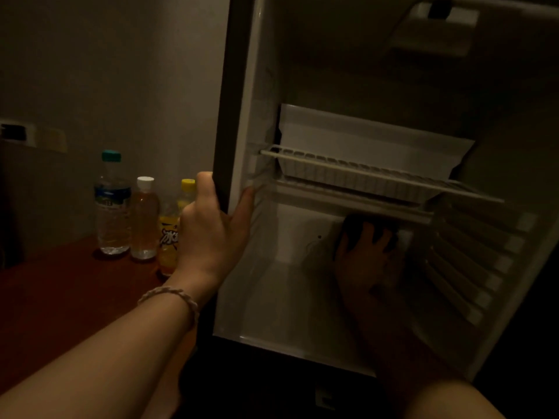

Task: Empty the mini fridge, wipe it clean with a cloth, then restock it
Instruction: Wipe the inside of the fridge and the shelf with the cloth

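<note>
The mini fridge (pixel 242 86) stands open with a bare white interior and a wire shelf (pixel 363 173) across the middle. My left hand (pixel 208 228) grips the fridge's left front edge, fingers outside and thumb inside. My right hand (pixel 366 258) reaches deep under the shelf and presses a dark cloth (pixel 360 231) against the back wall, fingers spread over it. Three bottles stand on the floor to the left: a water bottle (pixel 112 204) with a teal cap, a white-capped bottle (pixel 144 219) of pale drink, and a yellow bottle (pixel 169 237) partly behind my left hand.
A white tray (pixel 363 137) sits on the wire shelf. Ribbed slots (pixel 472 267) line the fridge's right inner wall. The reddish-brown floor (pixel 60 297) spreads at the left below a grey wall with a socket plate (pixel 18 133).
</note>
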